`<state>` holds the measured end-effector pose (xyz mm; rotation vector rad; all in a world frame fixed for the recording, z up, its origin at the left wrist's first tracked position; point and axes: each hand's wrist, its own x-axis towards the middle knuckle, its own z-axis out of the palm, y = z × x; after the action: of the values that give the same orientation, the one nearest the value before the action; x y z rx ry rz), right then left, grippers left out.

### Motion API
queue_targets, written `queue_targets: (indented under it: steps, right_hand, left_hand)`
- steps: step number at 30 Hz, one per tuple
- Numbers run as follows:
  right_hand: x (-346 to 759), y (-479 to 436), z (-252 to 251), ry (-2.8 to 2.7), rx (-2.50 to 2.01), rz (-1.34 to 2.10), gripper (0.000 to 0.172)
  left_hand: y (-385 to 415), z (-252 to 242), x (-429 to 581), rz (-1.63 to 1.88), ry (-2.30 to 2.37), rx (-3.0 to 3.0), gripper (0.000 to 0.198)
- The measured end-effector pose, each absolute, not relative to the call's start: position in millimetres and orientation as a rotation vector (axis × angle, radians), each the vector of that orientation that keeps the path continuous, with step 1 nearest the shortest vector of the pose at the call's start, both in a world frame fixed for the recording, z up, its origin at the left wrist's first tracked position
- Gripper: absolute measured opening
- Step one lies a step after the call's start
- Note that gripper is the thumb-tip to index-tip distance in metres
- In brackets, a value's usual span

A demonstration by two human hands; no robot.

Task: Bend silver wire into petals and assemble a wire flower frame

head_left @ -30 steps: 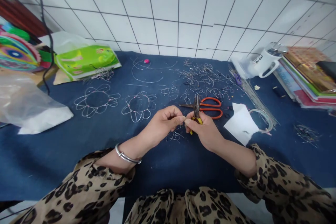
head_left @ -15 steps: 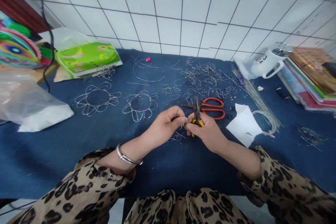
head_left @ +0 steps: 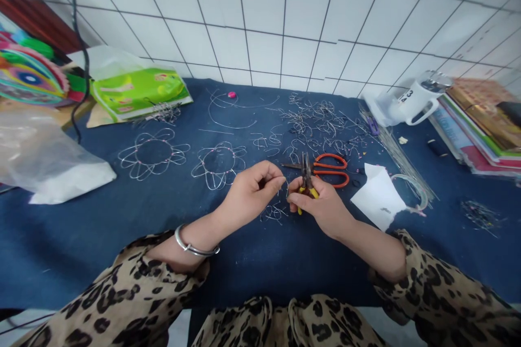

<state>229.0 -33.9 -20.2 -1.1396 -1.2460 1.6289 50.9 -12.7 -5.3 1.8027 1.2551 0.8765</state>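
Note:
Between thumb and forefinger, my left hand (head_left: 254, 190) pinches a short thin wire (head_left: 284, 190). My right hand (head_left: 323, 206) is wrapped round pliers (head_left: 306, 173) with yellow handles, their metal jaws pointing away from me. A small gap separates the two hands. Under them lies a little heap of bent wire pieces (head_left: 273, 212). Two flower-shaped wire rings, one farther left (head_left: 153, 154) and one nearer my left hand (head_left: 218, 165), rest flat on the blue cloth. Just beyond the pliers are scissors (head_left: 331, 169) with orange handles.
Tangled wire pieces (head_left: 313, 116) spread at the back. To the right are white paper (head_left: 378, 198), a coil (head_left: 421, 192), straight wires (head_left: 407, 160), a white mug (head_left: 421, 100) and stacked books (head_left: 484, 119). A green packet (head_left: 138, 92) and plastic bag (head_left: 69, 160) lie left.
My left hand has drawn slightly left, away from the right hand, opening a gap between the fingertips. The pliers stay in my right hand. The whole view has shifted slightly.

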Motion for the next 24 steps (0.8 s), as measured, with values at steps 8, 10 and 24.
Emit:
queue_targets:
  steps: [8, 10, 24]
  right_hand:
    - [230, -34, -22, -1.261, -1.094, 1.683, 0.018]
    - [230, -34, -19, -1.311, -1.108, 1.67, 0.016]
    - [235, -33, -12, -1.655, -1.243, 1.508, 0.015]
  left_hand:
    - [-15, -8, 51, 0.934, 1.261, 1.78, 0.011]
    - [-15, -8, 52, 0.929, 1.254, 1.782, 0.011]
    - [-7, 1, 44, 0.856, 1.072, 1.792, 0.012]
